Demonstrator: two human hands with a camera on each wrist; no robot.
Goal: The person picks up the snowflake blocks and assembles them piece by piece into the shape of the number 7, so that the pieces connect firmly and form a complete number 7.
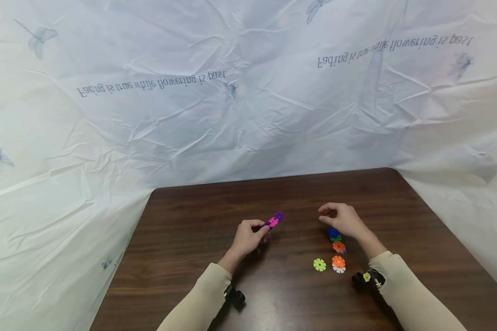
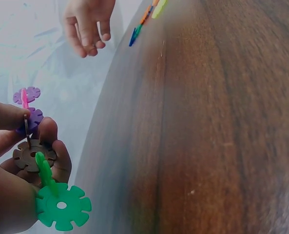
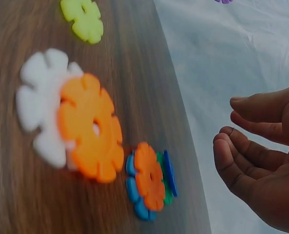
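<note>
My left hand [image 1: 247, 240] pinches a chain of interlocked notched plastic discs, raised over the table. In the left wrist view a green disc [image 2: 73, 210] ends the chain nearest the camera. A brown disc [image 2: 22, 157], a purple disc [image 2: 35, 117] and a pink disc [image 2: 24, 99] follow; fingers hide some of it. My right hand [image 1: 344, 220] hovers to the right, fingers loosely bent and thumb apart, holding nothing. Below it lies a blue disc [image 1: 333, 232] over a green one. Nearer me, an orange disc [image 3: 149, 175] overlaps a light blue disc [image 3: 140, 207].
Closer to the front of the brown table [image 1: 170, 257], another orange disc [image 1: 338, 261] partly covers a white disc [image 1: 339, 270]. A yellow-green disc [image 1: 320, 265] lies to their left. White printed sheeting [image 1: 248, 115] hangs behind and along the table's sides.
</note>
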